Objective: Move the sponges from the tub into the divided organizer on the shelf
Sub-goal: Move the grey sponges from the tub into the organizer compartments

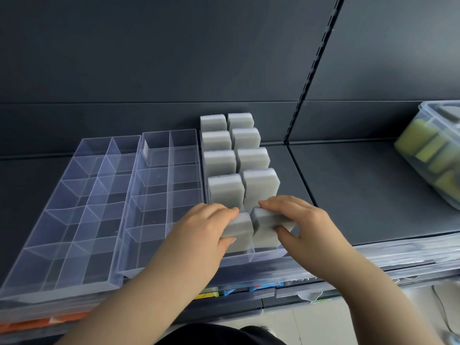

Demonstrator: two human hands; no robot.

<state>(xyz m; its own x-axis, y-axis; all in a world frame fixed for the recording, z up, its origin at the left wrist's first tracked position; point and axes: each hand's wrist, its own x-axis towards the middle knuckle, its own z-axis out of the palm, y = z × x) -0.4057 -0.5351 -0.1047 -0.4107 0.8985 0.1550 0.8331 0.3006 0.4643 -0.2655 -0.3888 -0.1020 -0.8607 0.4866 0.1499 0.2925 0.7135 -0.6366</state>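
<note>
Grey sponges (219, 163) stand upright in two columns in the right organizer (249, 257), a clear divided tray on a dark shelf (361, 190). Eight fill its back four rows. Both hands are at the front row. The left hand (199, 235) grips the front-left sponge (240, 229): its fingers (224, 212) curl over the top edge and the thumb presses the near face. The right hand (303, 220) grips the front-right sponge (265, 226), fingers bent over the top, thumb (283, 232) on the near face. The two held sponges sit side by side in the front compartments; whether they reach the bottom cannot be told. A middle tray (159, 195) and a left tray (62, 220), both clear and divided, lie just beside. At far right on the shelf stands the tub (440, 125), clear plastic, holding yellow sponges (423, 143).
</note>
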